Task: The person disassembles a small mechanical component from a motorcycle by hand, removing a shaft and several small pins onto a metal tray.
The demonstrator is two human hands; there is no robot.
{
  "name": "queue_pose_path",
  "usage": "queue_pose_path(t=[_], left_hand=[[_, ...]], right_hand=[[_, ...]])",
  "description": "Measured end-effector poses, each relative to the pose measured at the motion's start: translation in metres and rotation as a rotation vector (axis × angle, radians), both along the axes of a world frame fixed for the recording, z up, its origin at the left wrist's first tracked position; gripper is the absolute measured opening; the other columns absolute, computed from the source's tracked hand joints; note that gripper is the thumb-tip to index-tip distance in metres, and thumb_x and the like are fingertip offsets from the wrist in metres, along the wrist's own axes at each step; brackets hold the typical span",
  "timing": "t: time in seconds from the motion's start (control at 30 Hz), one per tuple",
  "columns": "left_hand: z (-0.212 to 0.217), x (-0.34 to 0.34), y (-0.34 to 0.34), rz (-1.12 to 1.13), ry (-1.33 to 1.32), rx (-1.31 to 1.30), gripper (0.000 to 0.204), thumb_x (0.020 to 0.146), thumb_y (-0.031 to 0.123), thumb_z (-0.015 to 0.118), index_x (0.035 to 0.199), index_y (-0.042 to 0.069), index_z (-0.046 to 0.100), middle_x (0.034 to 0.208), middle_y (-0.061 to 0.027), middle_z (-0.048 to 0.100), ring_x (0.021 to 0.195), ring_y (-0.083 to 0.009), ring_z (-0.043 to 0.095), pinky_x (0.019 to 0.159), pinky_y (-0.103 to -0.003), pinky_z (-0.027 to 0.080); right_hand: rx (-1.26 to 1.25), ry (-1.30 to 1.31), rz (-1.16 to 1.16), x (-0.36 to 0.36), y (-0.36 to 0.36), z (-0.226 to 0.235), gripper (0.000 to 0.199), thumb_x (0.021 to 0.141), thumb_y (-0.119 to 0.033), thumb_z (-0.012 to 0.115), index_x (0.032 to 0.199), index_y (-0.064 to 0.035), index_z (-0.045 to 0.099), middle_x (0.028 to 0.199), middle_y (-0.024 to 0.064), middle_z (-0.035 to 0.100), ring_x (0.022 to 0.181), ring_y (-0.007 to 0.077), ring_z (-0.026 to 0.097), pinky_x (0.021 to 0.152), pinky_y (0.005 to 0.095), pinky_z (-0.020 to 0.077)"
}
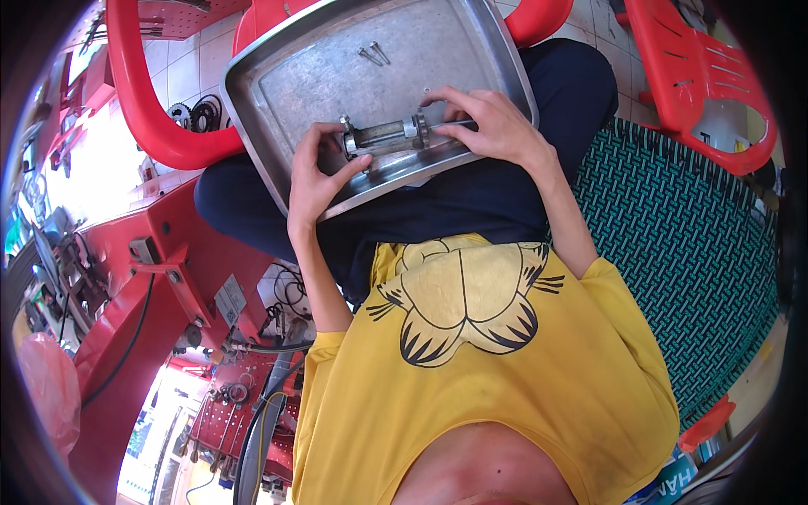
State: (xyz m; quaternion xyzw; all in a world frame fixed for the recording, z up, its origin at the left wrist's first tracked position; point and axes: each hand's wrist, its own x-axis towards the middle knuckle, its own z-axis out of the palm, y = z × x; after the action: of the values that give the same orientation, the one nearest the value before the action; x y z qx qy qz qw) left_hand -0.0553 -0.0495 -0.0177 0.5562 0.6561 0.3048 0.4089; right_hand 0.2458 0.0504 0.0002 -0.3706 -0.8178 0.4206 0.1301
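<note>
"ok where's that metal cylinder with the toothed ring at?"

"Over the near half of the metal tray from the wearer's side. Left hand has thumb and fingers clamped on its left end."

"and the right hand?"

"Thumb and index apart by the toothed end, can't tell from here if they're gripping. Couple loose screws farther up, btw."
</note>
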Motion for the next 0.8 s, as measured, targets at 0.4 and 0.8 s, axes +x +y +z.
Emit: queue_pose_path(t=[0.4,0.8], left_hand=[[-0.001,0.0,0.0,-0.011,0.019,0.005,0.055,0.074,0.026,0.095,0.116,0.006,0.066,0.088,-0.0044,0.056,0.085,-0.0197,0.054,0.082,-0.034,0.047],[-0.005,-0.002,-0.003,-0.001,-0.008,0.01,0.048,0.083,0.023,0.09,0.12,0.005,0.067,0.098,-0.0057,0.061,0.09,-0.0182,0.058,0.084,-0.033,0.048]], right_hand=[[-0.056,-0.044,-0.014,-0.002,0.001,0.001,0.041,0.095,-0.019,0.073,0.134,-0.0145,0.062,0.079,0.0125,0.075,0.076,0.0361,0.072,0.072,0.0447,0.0538],[0.093,0.228,-0.324,-0.001,0.003,-0.009,0.027,0.115,-0.023,0.047,0.131,-0.0083,0.063,0.097,0.0123,0.078,0.085,0.0276,0.075,0.081,0.0373,0.0579]])
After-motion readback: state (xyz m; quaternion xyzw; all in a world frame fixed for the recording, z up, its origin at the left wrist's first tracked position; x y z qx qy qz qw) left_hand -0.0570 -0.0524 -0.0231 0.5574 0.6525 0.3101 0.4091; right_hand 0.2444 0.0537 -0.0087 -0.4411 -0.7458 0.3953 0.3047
